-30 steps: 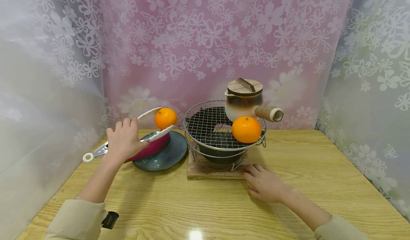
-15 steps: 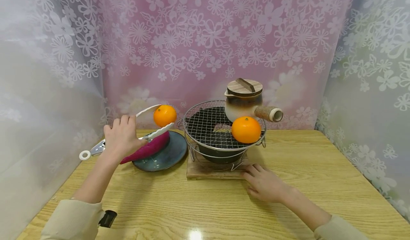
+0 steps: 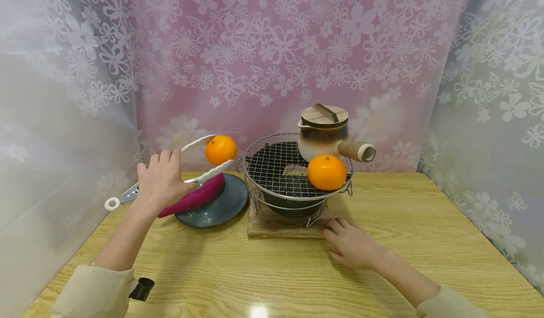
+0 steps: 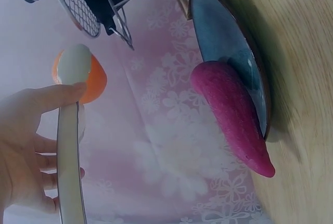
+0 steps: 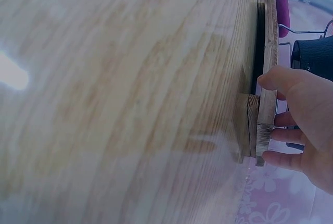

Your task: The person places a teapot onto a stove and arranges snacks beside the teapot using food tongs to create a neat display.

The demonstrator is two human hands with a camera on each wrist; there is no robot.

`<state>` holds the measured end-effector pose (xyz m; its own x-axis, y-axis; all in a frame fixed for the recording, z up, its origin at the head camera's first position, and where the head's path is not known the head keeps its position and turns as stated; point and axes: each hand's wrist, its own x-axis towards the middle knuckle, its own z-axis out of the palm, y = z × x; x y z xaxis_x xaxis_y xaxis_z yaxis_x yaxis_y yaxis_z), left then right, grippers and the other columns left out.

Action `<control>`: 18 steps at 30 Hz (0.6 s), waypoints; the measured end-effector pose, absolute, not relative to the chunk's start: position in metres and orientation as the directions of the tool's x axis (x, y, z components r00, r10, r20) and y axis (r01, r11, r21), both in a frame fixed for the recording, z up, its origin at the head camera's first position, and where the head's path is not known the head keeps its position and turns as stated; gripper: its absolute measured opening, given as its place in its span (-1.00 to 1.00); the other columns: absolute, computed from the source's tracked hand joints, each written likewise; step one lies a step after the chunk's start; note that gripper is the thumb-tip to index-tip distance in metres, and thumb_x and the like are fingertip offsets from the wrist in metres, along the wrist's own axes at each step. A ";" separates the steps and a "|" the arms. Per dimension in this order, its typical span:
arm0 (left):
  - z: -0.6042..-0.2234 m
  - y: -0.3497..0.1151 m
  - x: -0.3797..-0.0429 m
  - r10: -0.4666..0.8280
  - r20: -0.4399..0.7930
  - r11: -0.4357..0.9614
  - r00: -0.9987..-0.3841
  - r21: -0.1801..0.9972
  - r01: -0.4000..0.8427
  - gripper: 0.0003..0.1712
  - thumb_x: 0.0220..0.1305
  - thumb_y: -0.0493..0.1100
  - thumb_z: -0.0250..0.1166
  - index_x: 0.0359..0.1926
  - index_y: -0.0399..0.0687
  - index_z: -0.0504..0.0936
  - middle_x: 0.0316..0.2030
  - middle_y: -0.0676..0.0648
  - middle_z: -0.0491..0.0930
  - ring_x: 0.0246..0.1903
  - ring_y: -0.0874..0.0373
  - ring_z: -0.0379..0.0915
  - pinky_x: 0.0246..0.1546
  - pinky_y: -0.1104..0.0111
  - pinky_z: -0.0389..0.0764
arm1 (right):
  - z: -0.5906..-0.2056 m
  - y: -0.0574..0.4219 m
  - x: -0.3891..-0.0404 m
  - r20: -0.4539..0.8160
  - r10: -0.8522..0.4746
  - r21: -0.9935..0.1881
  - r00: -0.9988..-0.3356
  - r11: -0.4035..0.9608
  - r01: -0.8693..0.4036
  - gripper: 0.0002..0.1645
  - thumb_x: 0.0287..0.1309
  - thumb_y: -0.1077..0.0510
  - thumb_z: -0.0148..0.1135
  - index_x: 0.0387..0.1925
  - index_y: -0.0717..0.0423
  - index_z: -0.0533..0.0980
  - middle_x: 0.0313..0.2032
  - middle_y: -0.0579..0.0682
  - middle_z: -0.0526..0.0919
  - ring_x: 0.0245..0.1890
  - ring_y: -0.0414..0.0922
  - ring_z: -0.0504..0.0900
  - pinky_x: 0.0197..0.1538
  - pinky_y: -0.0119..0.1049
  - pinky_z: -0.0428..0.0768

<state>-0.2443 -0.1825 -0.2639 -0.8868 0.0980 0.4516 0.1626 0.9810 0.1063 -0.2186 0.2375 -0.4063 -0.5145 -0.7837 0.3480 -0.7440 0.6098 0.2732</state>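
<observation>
Kitchen tongs (image 3: 215, 170) with white scalloped tips are gripped by my left hand (image 3: 161, 179), thumb on one arm and fingers on the other. Between the tips is an orange (image 3: 221, 150), raised above the blue plate (image 3: 231, 197). A purple sweet potato (image 4: 234, 114) lies across that plate, one end past its rim. My right hand (image 3: 352, 243) holds the front right corner of a wooden board (image 5: 269, 41), thumb and fingers at its edges. On the board stands a dark grill with a wire mesh (image 3: 272, 171); a second orange (image 3: 327, 172) sits on the mesh.
A ceramic pot (image 3: 318, 141) with a wooden lid stands at the mesh's back right, its wrapped handle (image 3: 354, 150) jutting right past the rim. Floral curtains (image 3: 272, 63) close off the back and both sides of the wooden table (image 3: 255, 271).
My left hand has lifted the tongs and orange a little higher, and the orange has shifted slightly right over the last half second. My right hand stays at the board.
</observation>
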 end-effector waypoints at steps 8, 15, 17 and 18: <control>-0.259 -0.178 -0.242 0.109 0.466 0.980 -0.878 0.095 0.172 -0.12 -0.18 0.04 0.43 0.10 -0.37 0.30 -0.05 -0.35 0.36 -0.12 -0.27 0.23 -0.20 -0.15 0.19 | -0.408 0.238 -0.220 0.353 -0.786 0.278 -0.507 0.605 -0.746 -0.54 -0.11 0.08 0.33 -0.11 0.11 0.47 -0.14 0.07 0.46 -0.18 -0.01 0.45 -0.18 -0.11 0.49; -0.254 -0.174 -0.238 0.127 0.483 0.978 -0.866 0.085 0.191 -0.19 -0.16 0.02 0.40 0.06 -0.36 0.32 -0.07 -0.35 0.38 -0.13 -0.27 0.24 -0.21 -0.13 0.21 | -0.408 0.238 -0.219 0.362 -0.783 0.280 -0.506 0.609 -0.742 -0.56 -0.12 0.08 0.32 -0.13 0.10 0.47 -0.18 0.03 0.44 -0.20 -0.02 0.44 -0.21 -0.11 0.49; -0.253 -0.173 -0.238 0.132 0.486 0.977 -0.864 0.083 0.196 -0.20 -0.15 0.02 0.40 0.05 -0.36 0.33 -0.07 -0.35 0.38 -0.13 -0.27 0.24 -0.22 -0.12 0.21 | -0.408 0.238 -0.219 0.360 -0.782 0.279 -0.509 0.610 -0.741 -0.56 -0.12 0.08 0.32 -0.13 0.10 0.47 -0.17 0.03 0.44 -0.20 -0.02 0.44 -0.20 -0.11 0.49; -0.253 -0.173 -0.238 0.134 0.487 0.977 -0.863 0.084 0.198 -0.19 -0.15 0.02 0.40 0.06 -0.36 0.33 -0.06 -0.35 0.38 -0.13 -0.27 0.24 -0.22 -0.12 0.21 | -0.408 0.238 -0.220 0.358 -0.782 0.278 -0.510 0.611 -0.741 -0.56 -0.11 0.08 0.32 -0.12 0.10 0.47 -0.17 0.03 0.44 -0.20 -0.02 0.44 -0.20 -0.11 0.49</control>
<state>-0.2381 -0.1731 -0.2530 -0.8631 0.1337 0.4869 0.1985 0.9765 0.0836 -0.2195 0.2382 -0.4077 -0.5100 -0.7820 0.3582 -0.7411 0.6109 0.2785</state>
